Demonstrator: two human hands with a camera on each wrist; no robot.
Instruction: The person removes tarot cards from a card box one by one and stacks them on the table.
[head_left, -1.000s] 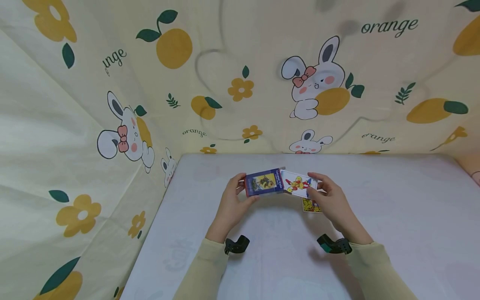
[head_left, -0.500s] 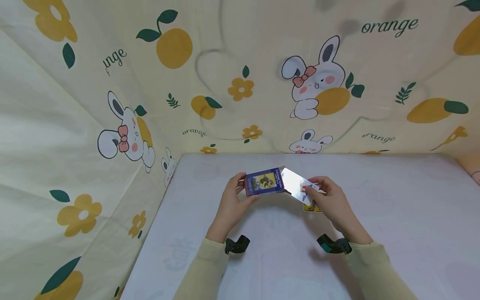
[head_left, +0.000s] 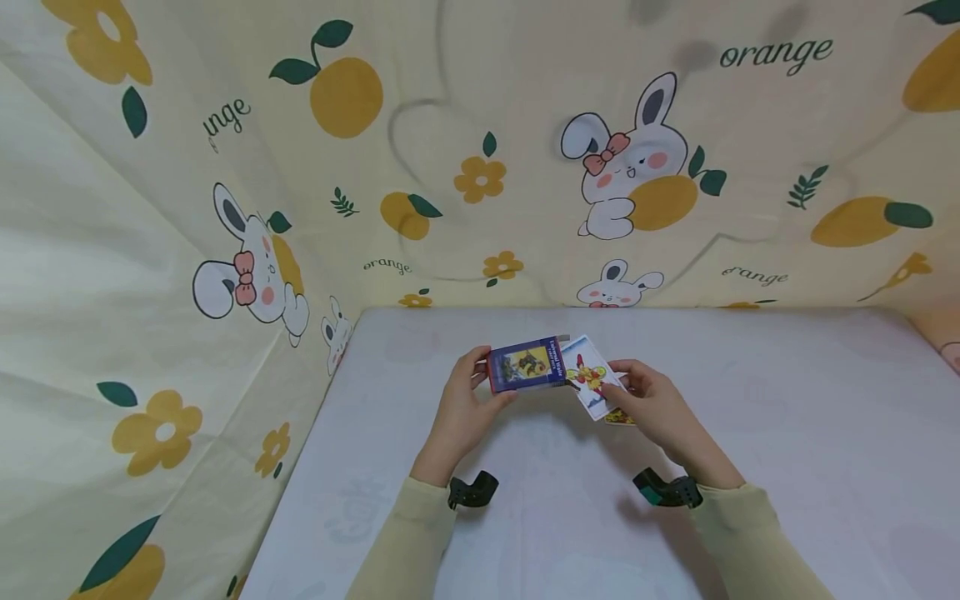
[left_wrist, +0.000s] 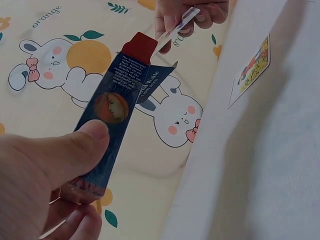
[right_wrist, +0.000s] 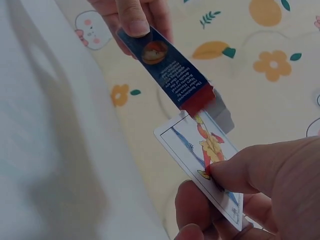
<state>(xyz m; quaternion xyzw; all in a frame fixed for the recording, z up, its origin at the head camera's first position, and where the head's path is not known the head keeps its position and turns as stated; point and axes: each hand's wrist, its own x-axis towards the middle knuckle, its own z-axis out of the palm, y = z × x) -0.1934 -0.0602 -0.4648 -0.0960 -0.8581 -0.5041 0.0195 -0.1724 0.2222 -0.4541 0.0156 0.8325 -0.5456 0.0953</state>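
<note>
My left hand grips a dark blue card box by its closed end, raised over the table. In the left wrist view the box's end flap stands folded out, red inside. My right hand pinches a white-bordered picture card between thumb and fingers, with a red and yellow figure on it. One corner of that card meets the open end of the box; whether it reaches inside I cannot tell. Another picture card lies on the table below, partly hidden by the right hand in the head view.
A white-covered table spreads beneath both hands. Behind and to the left hangs a cream cloth printed with rabbits, oranges and flowers. Each wrist wears a black camera mount.
The pinched card has turned from lying nearly level to a steeper slant, its glare gone. My right hand has shifted slightly left and down. The left hand and box stay put.
</note>
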